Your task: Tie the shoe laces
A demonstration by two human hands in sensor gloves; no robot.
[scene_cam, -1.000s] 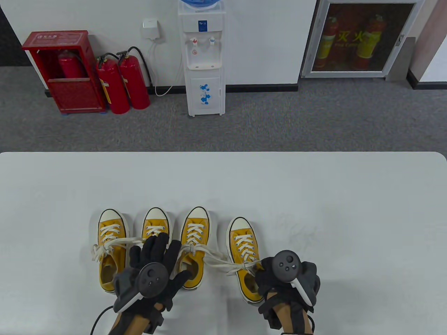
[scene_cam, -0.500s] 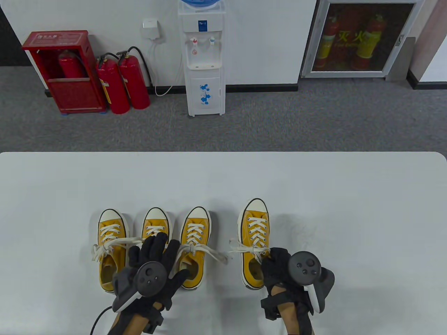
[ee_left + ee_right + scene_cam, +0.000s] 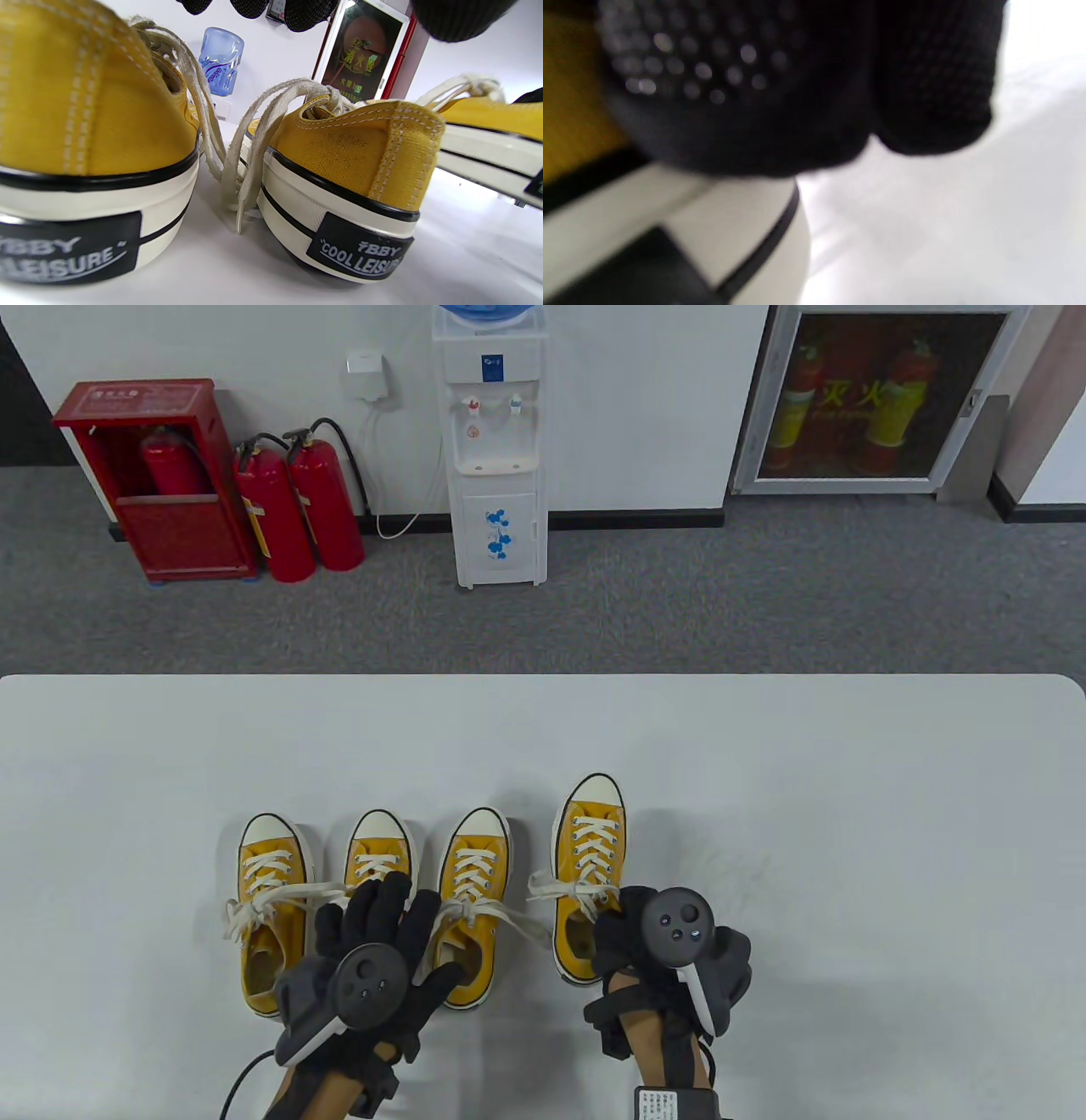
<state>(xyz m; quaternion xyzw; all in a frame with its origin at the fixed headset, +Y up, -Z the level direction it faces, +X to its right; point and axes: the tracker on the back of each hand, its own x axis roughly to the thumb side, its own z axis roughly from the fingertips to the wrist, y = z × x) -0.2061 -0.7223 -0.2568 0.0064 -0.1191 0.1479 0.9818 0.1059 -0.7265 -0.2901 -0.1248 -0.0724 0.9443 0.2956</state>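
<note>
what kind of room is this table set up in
Probably an office or lab-type workspace rather than a home: grey carpet, a water dispenser against the wall, and red fire extinguishers beside a red extinguisher cabinet. A white table stands in front with four yellow sneakers on it.

The right hand (image 3: 657, 950) has carried the rightmost shoe (image 3: 585, 882) forward and leftward across the tabletop (image 3: 848, 814), so it now sits just beside the third shoe (image 3: 471, 899). Its laces (image 3: 564, 892) no longer cross that neighbour's; the grip itself seems to be at the heel.
</note>
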